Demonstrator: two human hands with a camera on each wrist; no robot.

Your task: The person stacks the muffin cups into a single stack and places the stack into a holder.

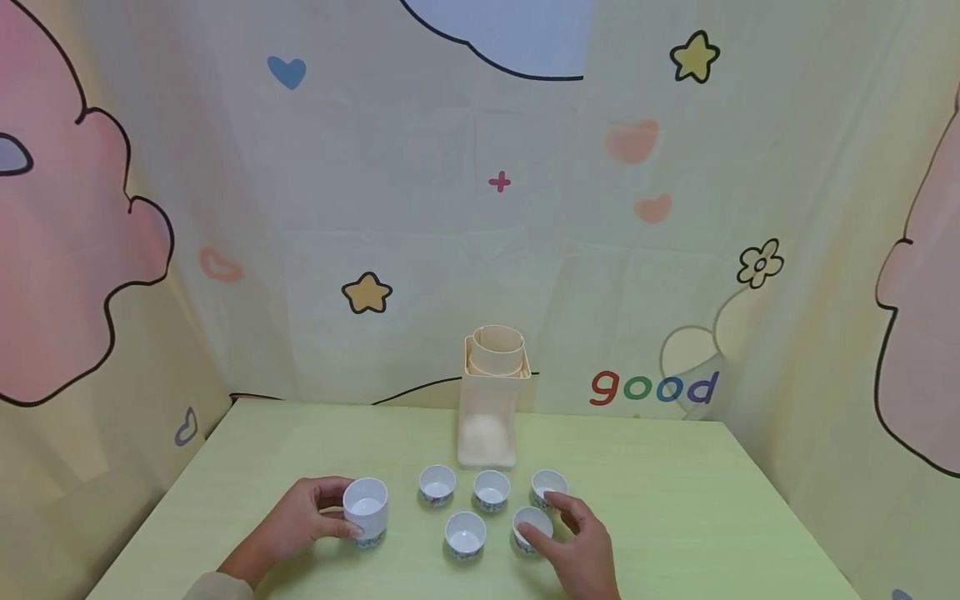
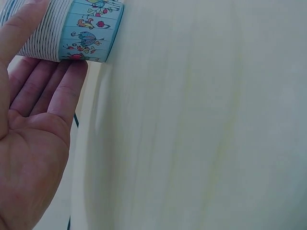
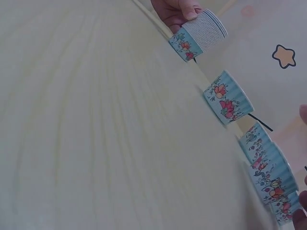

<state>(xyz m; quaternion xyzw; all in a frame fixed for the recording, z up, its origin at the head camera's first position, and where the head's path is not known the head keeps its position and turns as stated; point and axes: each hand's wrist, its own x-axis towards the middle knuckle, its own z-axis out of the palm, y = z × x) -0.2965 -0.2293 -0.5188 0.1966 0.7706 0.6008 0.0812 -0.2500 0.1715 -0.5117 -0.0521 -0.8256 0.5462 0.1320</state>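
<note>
White cup stack (image 1: 366, 510) clamped in left hand (image 1: 300, 525) grip; right hand (image 1: 581, 546) fingers relaxed beside cup (image 1: 532, 528); table (image 1: 712, 517) edges distant.

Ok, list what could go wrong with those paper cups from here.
1. The left hand grips a tall stack of cups; the thin ribbed walls might crush, or the stack could tip, if squeezed harder.
2. The right hand fingers touch the front-right cup, with the back-right cup close behind; a nudge could knock either light cup over.
3. The cream dispenser stands close behind the cups; a reaching hand might bump it.
</note>
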